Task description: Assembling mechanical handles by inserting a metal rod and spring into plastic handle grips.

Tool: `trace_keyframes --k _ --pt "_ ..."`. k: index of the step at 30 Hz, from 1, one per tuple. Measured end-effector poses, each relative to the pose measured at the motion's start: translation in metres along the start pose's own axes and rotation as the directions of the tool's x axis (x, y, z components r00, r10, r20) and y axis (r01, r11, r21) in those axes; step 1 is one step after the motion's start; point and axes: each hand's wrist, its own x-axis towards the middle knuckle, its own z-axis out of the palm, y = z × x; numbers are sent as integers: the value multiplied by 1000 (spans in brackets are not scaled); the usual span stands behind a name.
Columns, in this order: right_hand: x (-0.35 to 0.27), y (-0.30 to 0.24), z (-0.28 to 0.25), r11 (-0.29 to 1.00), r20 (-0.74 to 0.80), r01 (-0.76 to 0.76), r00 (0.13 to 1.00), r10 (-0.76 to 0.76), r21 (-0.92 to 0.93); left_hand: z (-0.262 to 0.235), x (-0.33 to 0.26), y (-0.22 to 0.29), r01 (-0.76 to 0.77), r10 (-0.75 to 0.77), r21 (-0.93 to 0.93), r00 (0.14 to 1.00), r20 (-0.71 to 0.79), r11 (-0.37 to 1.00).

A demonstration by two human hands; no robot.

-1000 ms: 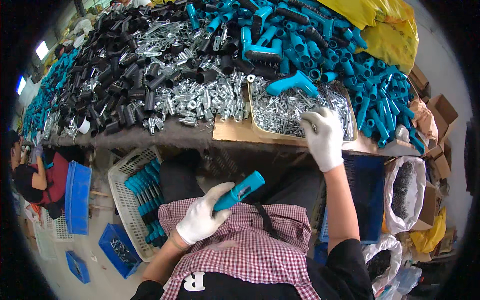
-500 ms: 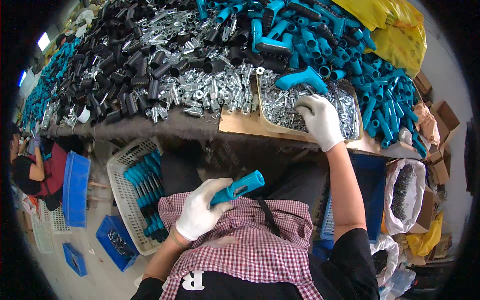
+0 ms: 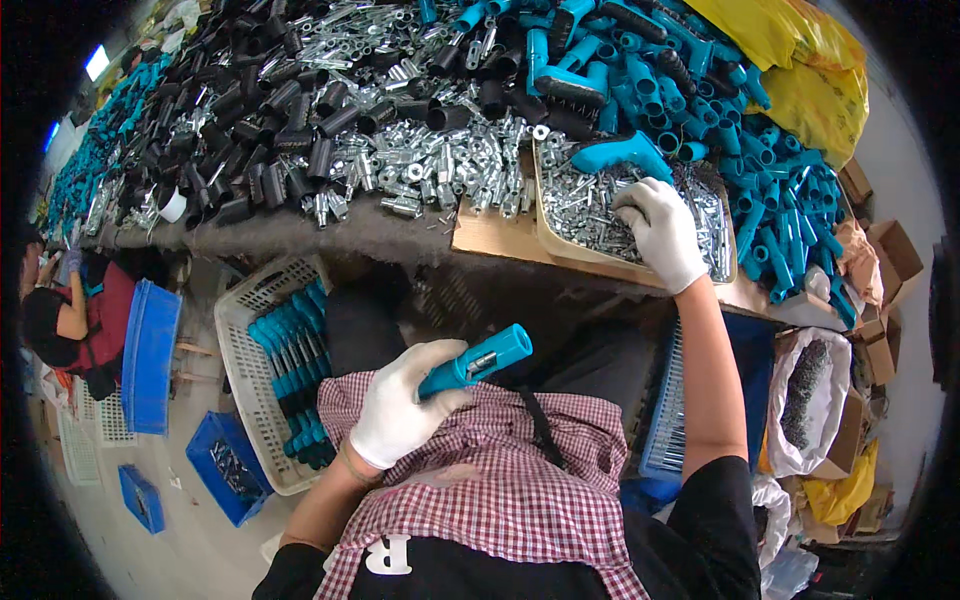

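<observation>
My left hand (image 3: 405,405), in a white glove, is closed round a teal plastic tube-shaped handle (image 3: 478,362) above my lap. The handle's round open end points up and right, and a slot in its side shows a metal part inside. My gloved right hand (image 3: 662,235) is down in a shallow cream tray (image 3: 590,250) heaped with small metal pins (image 3: 583,208). Its fingers are curled against the pins; whatever they grip is hidden. Just beyond that hand, a curved teal handle (image 3: 625,157) rests on the pins.
Piles of metal fittings (image 3: 440,160), black sleeves (image 3: 270,185) and teal housings (image 3: 780,215) cover the bench. Left of my knees stands a cream crate (image 3: 228,345) of assembled teal tools. Blue bins (image 3: 225,465) sit on the floor. Another person (image 3: 60,320) works at far left.
The bench and tray have shifted slightly rightward in view. My right hand stays among the pins, a little farther right in the picture. My left hand still holds the teal handle, its slot turned slightly.
</observation>
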Motion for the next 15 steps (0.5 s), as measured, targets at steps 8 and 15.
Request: trace_keyframes --k 8,15 --pt "3 -4 -1 993 96 56 994 -46 -101 0 -1 2 0 0 9 1000 1 1000" --pt "-6 -14 -18 886 -8 -335 934 357 321 -4 3 7 4 -5 42 1000 11 999"
